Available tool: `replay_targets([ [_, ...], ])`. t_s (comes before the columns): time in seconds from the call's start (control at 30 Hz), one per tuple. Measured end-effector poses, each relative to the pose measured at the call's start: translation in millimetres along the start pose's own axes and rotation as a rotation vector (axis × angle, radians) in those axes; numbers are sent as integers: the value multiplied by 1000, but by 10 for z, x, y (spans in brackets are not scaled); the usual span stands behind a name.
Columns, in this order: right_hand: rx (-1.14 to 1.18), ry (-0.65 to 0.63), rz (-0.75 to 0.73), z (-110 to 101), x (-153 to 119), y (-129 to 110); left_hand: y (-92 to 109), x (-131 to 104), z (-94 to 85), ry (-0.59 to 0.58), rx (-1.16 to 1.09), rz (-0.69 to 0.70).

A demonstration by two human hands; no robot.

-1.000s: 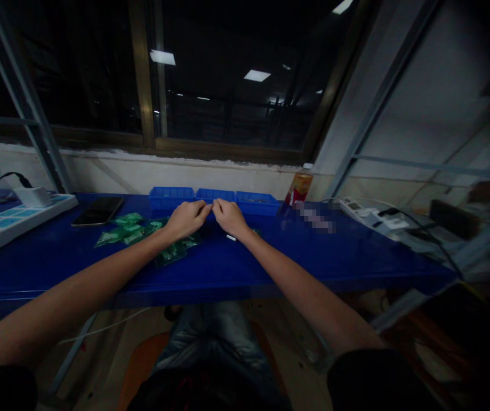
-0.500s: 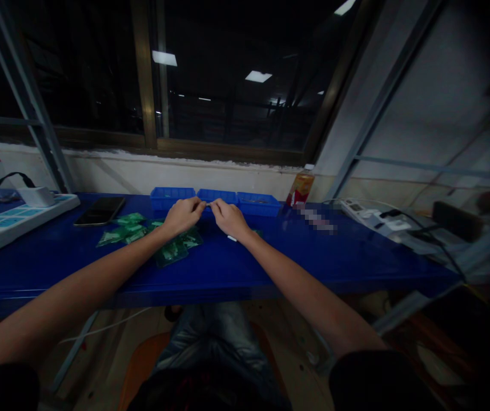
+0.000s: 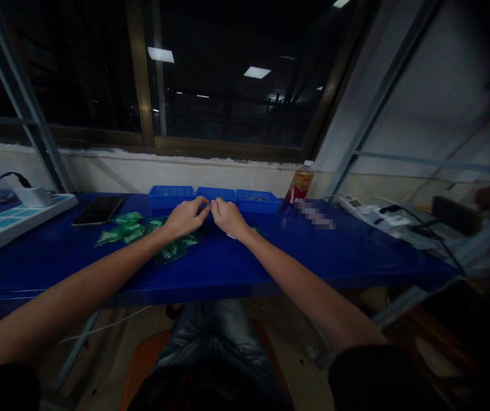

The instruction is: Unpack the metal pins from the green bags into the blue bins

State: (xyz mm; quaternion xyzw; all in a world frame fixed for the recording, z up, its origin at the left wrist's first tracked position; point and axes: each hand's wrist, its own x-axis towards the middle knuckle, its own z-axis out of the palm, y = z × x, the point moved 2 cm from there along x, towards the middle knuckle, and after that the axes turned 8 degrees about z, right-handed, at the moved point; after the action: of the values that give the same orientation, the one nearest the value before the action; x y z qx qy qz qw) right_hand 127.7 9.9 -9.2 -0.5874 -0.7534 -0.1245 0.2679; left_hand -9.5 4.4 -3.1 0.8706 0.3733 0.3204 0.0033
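Note:
My left hand (image 3: pixel 185 217) is over the blue table in front of the blue bins, its thumb and index finger parted with a small gap and nothing visible between them. Close beside it, my right hand (image 3: pixel 228 217) is closed in a pinch. A tiny pale thing shows at its fingertips, too small to name. Several green plastic packets (image 3: pixel 130 226) lie in a loose pile left of and partly under my left hand and forearm. A small white piece (image 3: pixel 231 236) rests on the table below my right wrist, mostly covered.
Three blue bins stand in a row at the back: left (image 3: pixel 170 197), middle (image 3: pixel 216 193) and right (image 3: pixel 257 201). Left are a phone (image 3: pixel 98 210) and a power strip (image 3: pixel 22 220). A drink bottle (image 3: pixel 301 182) and another power strip (image 3: pixel 373 216) stand right on the table (image 3: pixel 313 257).
The left thumb and index finger have come apart from their pinch. My right hand stays pinched in nearly the same place. The view has shifted slightly.

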Motion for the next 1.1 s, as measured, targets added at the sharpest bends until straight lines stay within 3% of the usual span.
replay_targets([
  [0.13, 161, -26, 46, 59, 65, 22, 39, -32, -57, -4, 202, 53],
  [0.27, 205, -64, 9, 82, 64, 7, 19, -36, -54, -40, 296, 15],
  [0.53, 38, -98, -70, 99, 6, 8, 14, -43, -21, -117, 325, -85],
  [0.87, 178, -62, -115, -36, -53, -11, -118, -8, -51, -81, 251, -195],
  [1.0, 85, -16, -58, -20, -16, 56, -155, 4, -35, -108, 207, -181],
  [1.1, 11, 25, 88, 10, 54, 246, -148, -3, 12, -168, 209, -145],
])
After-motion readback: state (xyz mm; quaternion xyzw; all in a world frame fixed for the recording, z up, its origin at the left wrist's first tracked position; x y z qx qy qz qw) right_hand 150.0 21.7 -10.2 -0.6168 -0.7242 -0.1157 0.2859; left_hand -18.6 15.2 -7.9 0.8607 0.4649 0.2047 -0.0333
